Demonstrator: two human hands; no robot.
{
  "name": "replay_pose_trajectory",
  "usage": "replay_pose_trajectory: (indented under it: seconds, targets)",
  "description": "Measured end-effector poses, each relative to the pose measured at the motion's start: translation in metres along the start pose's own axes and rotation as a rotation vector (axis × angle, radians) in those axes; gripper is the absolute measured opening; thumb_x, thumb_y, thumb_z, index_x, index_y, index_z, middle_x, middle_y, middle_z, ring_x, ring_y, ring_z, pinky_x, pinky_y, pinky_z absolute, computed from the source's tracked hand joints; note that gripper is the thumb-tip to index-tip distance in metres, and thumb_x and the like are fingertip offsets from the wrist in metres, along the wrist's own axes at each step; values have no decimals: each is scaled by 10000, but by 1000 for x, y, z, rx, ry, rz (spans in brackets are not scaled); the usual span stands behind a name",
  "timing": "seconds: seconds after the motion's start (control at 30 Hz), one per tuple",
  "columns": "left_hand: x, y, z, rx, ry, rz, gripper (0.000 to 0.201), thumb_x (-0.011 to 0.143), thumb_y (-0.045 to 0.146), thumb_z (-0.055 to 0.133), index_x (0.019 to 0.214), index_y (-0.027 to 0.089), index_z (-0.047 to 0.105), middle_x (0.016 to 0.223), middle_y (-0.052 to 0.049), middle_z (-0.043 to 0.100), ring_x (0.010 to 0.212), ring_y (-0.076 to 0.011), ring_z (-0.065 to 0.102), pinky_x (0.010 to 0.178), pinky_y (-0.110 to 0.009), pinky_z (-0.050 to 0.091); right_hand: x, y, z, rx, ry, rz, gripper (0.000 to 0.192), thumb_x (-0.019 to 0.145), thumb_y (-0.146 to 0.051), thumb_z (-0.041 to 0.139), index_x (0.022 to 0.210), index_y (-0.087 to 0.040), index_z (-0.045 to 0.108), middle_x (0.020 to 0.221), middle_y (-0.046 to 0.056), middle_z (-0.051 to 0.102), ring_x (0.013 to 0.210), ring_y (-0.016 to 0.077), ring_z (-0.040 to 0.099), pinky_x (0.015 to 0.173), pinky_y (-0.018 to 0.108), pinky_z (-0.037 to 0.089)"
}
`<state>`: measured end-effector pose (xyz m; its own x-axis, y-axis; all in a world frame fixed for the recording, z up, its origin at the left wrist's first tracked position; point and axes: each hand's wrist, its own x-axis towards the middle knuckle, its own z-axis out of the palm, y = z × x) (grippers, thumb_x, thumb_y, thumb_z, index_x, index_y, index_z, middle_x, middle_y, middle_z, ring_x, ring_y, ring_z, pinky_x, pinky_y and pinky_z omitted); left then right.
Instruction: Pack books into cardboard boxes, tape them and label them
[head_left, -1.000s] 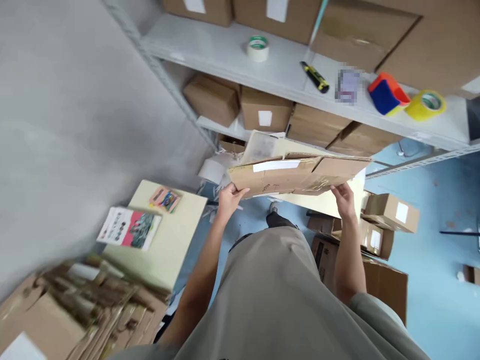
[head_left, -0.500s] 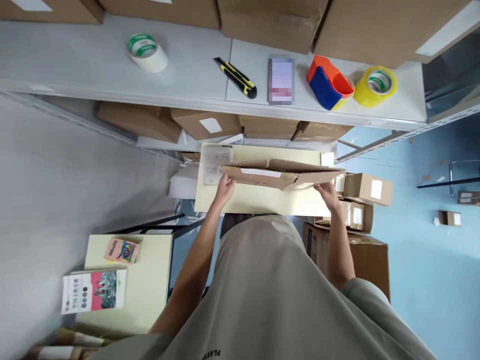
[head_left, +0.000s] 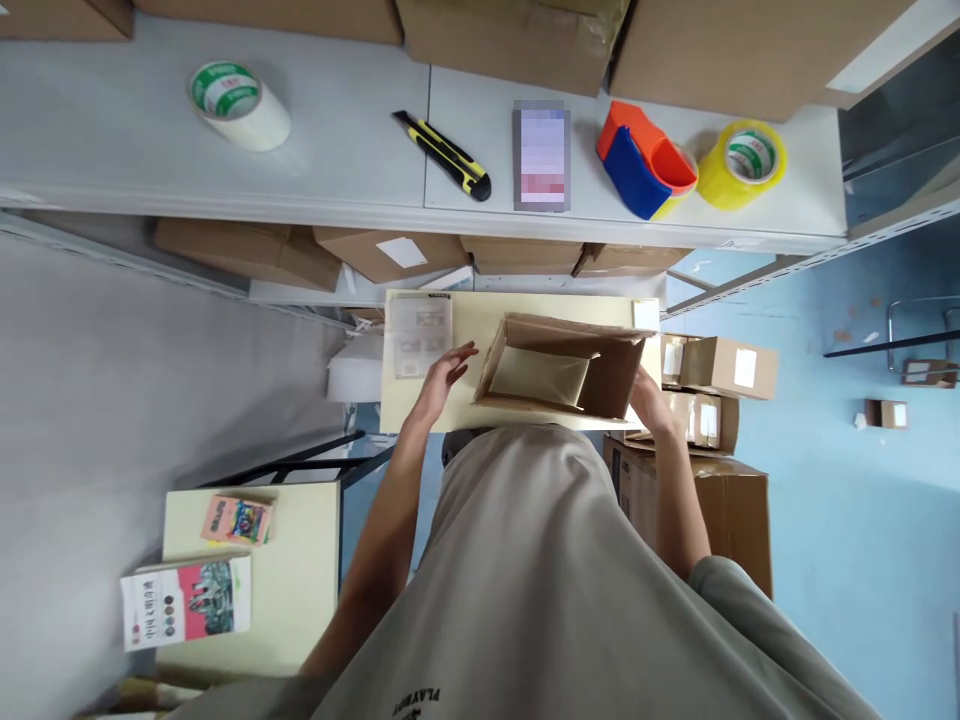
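Note:
A brown cardboard box (head_left: 600, 375) stands opened up into a square tube on a pale yellow table (head_left: 480, 310); I look down through it to the table top. My right hand (head_left: 651, 405) presses against the box's right wall at its near corner. My left hand (head_left: 442, 375) hovers just left of the box with fingers spread, holding nothing. A clear plastic sleeve with papers (head_left: 418, 335) lies on the table beside my left hand.
The grey shelf (head_left: 337, 140) above carries a white tape roll (head_left: 238, 100), a yellow-black utility knife (head_left: 442, 155), a red-blue tape dispenser (head_left: 645, 160) and a yellow tape roll (head_left: 742, 160). Cardboard boxes fill lower shelves and the floor at right. A second table (head_left: 300, 560) at left holds two booklets.
The flat folded carton has been opened into a square box standing on the table. My left hand has let go of it. The view swung from the left table toward the shelf.

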<state>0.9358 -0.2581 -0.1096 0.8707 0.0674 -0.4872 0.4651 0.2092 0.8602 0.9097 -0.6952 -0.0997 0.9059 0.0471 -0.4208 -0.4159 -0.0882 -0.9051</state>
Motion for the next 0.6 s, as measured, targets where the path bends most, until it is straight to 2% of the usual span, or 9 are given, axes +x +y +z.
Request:
replay_pose_trajectory:
  seconds: [0.1,0.2,0.3,0.37,0.47,0.6]
  targets:
    - [5,15,6,41,-177,-30,496,765,571,918,1176,294,911,1463,-153,851,1407,-399,775,1029,-444,690,-9,-6,-3,133,-81,82,882,940,-918,791,1625,-366,721,1710,130,727,1529,386,731,1269,624,610]
    - [6,24,16,104,-284,70,661,735,516,1033,1342,289,902,1482,-152,849,1440,-411,775,1105,-469,699,-7,-16,1,65,-7,103,914,900,-891,884,1637,-374,724,1783,108,669,1609,390,672,1319,621,575]
    - [6,25,19,149,-237,160,828,779,574,1052,1516,276,821,1655,-140,763,1551,-398,718,1242,-479,649,0,-29,14,15,20,84,896,925,-876,880,1633,-343,745,1768,104,686,1607,393,670,1302,585,599]
    - [7,22,16,171,-184,179,906,811,661,1025,1571,243,763,1721,-154,711,1589,-404,689,1294,-499,617,6,-36,27,-6,5,49,898,919,-875,886,1599,-299,775,1708,121,735,1530,400,721,1216,545,663]
    - [12,12,10,201,-83,167,962,764,734,1024,1501,175,760,1642,-204,759,1548,-449,710,1309,-564,598,15,-41,50,-41,30,8,922,864,-913,900,1480,-231,829,1575,151,817,1349,403,807,1059,493,724]
    - [16,-1,8,198,50,143,862,728,757,1014,1327,174,803,1472,-183,847,1441,-457,769,1252,-591,630,22,-43,72,-107,130,-41,891,900,-966,808,1338,-192,850,1414,169,869,1206,381,837,924,433,714]
